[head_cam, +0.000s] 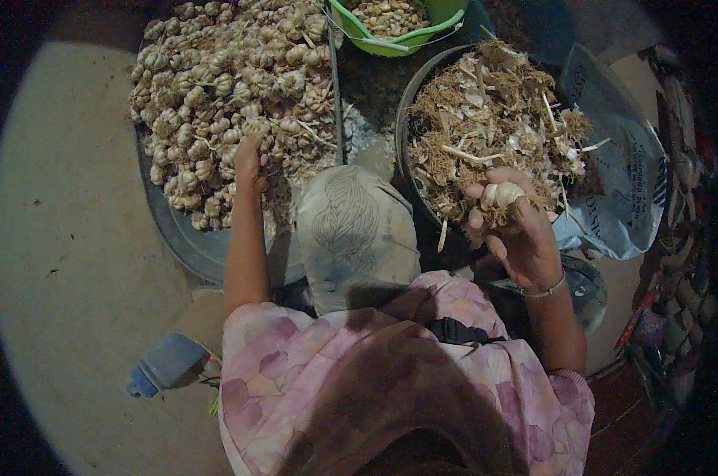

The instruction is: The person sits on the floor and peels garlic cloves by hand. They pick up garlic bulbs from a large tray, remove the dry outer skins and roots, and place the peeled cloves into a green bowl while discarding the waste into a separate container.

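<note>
Heaped garlic bulbs (pixel 198 107) fill a large metal tray (pixel 168 229) in front of me on the left. My left hand (pixel 250 157) reaches into the heap, its fingers at a bulb near the tray's right part; whether they grip it is unclear. Over the round basin on the right, my right hand (pixel 510 220) holds a garlic bulb (pixel 501 194) between thumb and fingers, roots hanging from it. That basin (pixel 401 128) is piled with dry roots, papery skins and stalk pieces (pixel 483 119).
A green bucket (pixel 394 44) with separated cloves stands beyond the gap between tray and basin. My cloth-covered knee (pixel 359 232) rises between them. A printed plastic sack (pixel 626 196) lies right of the basin. A blue-capped bottle (pixel 171 363) lies on the floor at left.
</note>
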`<state>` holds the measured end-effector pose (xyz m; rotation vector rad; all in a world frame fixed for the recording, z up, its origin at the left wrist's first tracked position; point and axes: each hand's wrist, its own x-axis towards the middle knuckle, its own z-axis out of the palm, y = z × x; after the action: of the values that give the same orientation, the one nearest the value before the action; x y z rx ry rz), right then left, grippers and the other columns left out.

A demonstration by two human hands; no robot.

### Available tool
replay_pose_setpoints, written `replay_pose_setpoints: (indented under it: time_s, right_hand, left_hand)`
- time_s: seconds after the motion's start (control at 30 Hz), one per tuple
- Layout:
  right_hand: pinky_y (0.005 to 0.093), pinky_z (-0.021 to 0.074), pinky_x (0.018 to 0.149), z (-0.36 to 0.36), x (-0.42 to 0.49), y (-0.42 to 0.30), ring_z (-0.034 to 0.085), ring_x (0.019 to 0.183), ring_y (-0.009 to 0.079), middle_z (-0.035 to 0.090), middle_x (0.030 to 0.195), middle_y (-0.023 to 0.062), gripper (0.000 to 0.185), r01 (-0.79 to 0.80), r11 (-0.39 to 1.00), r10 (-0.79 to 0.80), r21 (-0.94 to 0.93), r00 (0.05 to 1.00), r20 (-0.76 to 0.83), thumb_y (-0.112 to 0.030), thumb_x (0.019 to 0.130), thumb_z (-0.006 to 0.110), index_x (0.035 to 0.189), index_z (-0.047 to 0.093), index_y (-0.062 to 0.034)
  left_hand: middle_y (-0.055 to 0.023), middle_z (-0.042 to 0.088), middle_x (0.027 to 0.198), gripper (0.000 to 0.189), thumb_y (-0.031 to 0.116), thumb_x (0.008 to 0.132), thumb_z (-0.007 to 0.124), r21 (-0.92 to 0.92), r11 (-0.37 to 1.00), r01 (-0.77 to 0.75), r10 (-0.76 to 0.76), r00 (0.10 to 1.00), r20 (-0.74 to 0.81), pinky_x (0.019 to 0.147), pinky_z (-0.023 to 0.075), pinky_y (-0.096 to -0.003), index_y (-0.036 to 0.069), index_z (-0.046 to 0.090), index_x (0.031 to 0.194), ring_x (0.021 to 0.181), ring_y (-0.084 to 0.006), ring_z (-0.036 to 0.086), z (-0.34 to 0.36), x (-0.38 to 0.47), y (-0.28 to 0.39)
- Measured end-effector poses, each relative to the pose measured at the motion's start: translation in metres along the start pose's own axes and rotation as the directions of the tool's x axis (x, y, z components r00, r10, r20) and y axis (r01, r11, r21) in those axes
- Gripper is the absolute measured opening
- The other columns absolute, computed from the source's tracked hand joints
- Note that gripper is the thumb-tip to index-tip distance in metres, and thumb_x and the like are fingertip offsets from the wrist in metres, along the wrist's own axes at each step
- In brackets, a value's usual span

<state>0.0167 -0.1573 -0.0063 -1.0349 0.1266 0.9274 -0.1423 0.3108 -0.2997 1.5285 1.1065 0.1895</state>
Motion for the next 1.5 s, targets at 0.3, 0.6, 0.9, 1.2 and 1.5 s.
replay_pose_setpoints:
  time_s: [0.3, 0.6, 0.9, 1.2, 1.5]
  right_hand:
    - [0.0183, 0.0457, 0.046, -0.002, 0.002, 0.001, 0.065, 0.086, 0.0173, 0.061, 0.113, 0.0158, 0.043, -0.008, 0.999, 0.007, 0.041, 1.0, 0.016, -0.032, 0.092, 0.055, 0.124, 0.046, -0.0053]
    - [0.0173, 0.0461, 0.044, 0.001, 0.002, -0.004, 0.064, 0.085, 0.0172, 0.061, 0.112, 0.0164, 0.042, -0.012, 1.0, 0.012, -0.01, 1.0, 0.007, -0.03, 0.093, 0.055, 0.124, 0.045, -0.004]
    - [0.0174, 0.0459, 0.044, 0.0, 0.004, 0.001, 0.064, 0.086, 0.0166, 0.061, 0.112, 0.0166, 0.044, 0.009, 1.0, -0.009, -0.008, 1.0, 0.02, -0.031, 0.092, 0.056, 0.125, 0.045, -0.0039]
    - [0.0171, 0.0456, 0.045, 0.002, 0.01, 0.002, 0.065, 0.085, 0.0161, 0.061, 0.112, 0.016, 0.045, -0.007, 0.999, 0.007, -0.04, 1.0, 0.007, -0.033, 0.091, 0.057, 0.124, 0.046, -0.0045]
    - [0.0169, 0.0462, 0.045, 0.002, 0.01, 0.001, 0.065, 0.084, 0.0165, 0.062, 0.111, 0.0156, 0.044, -0.004, 0.999, 0.003, -0.034, 1.0, -0.004, -0.033, 0.091, 0.057, 0.124, 0.047, -0.0045]
  left_hand:
    - [-0.0186, 0.066, 0.078, 0.034, 0.031, 0.095, 0.048, 0.946, 0.301, -0.123, 0.175, 0.982, 0.072, 0.062, 0.0488, -0.0469, 0.0, 0.059, 0.105, 0.07, -0.0355, 0.064, 0.062, 0.032, 0.052]
    - [-0.0139, 0.067, 0.066, 0.022, 0.021, 0.091, 0.054, 0.928, -0.116, -0.353, 0.356, 0.858, 0.37, 0.051, 0.0497, -0.0429, 0.0, 0.059, 0.095, 0.059, -0.0314, 0.066, 0.07, 0.039, 0.052]
    - [-0.0206, 0.067, 0.077, 0.046, 0.035, 0.097, 0.035, 0.949, 0.262, -0.177, 0.236, 0.965, 0.115, 0.064, 0.0486, -0.0526, 0.001, 0.064, 0.086, 0.075, -0.0395, 0.065, 0.076, 0.047, 0.048]
    - [-0.0213, 0.066, 0.078, 0.037, 0.032, 0.095, 0.039, 0.928, 0.319, -0.192, 0.131, 0.979, 0.158, 0.059, 0.0471, -0.0517, 0.002, 0.06, 0.09, 0.07, -0.0398, 0.064, 0.073, 0.053, 0.045]
    - [-0.0159, 0.068, 0.08, 0.017, 0.016, 0.091, 0.047, 0.758, -0.149, -0.635, 0.244, 0.719, 0.651, 0.061, 0.0507, -0.0483, 0.009, 0.052, 0.105, 0.073, -0.0368, 0.066, 0.063, 0.048, 0.053]
